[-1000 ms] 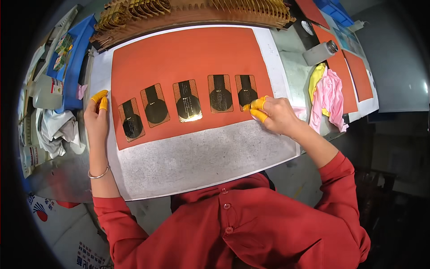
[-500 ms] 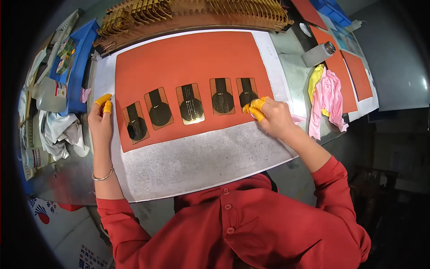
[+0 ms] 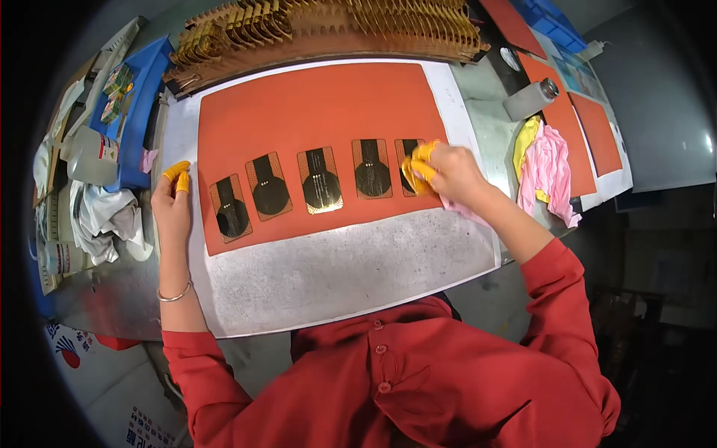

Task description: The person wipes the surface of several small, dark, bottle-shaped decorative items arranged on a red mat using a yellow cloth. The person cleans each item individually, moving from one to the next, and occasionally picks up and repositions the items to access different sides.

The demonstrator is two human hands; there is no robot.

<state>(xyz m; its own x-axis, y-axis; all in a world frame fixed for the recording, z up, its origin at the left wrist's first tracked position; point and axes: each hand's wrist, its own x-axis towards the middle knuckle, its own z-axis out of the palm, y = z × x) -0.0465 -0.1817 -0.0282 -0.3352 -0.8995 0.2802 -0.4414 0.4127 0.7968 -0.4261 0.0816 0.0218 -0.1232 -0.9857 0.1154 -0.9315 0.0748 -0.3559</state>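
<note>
Several black-and-gold cards lie in a curved row on an orange mat (image 3: 321, 104). From left to right come the first card (image 3: 230, 213), the second card (image 3: 269, 190), the middle card (image 3: 322, 183) and the fourth card (image 3: 371, 168). My right hand (image 3: 448, 172), with yellow finger covers, covers part of the rightmost card (image 3: 408, 153). Its fingers are closed over a small gold-yellow thing (image 3: 420, 184) whose kind I cannot make out. Beside the mat's left edge, my left hand (image 3: 172, 201) rests with covered fingers apart, holding nothing.
A wooden rack (image 3: 314, 45) of gold pieces spans the far side. At right are a bottle (image 3: 529, 101), pink cloth (image 3: 549, 168) and more orange sheets (image 3: 595, 131). A blue tray (image 3: 134, 149), a clear jug (image 3: 93, 157) and white cloth (image 3: 104, 220) crowd the left.
My right hand has turned and shifted slightly over the rightmost card, with more of the gold-yellow thing showing at its fingers. My left hand stays beside the mat. The view has shifted slightly.
</note>
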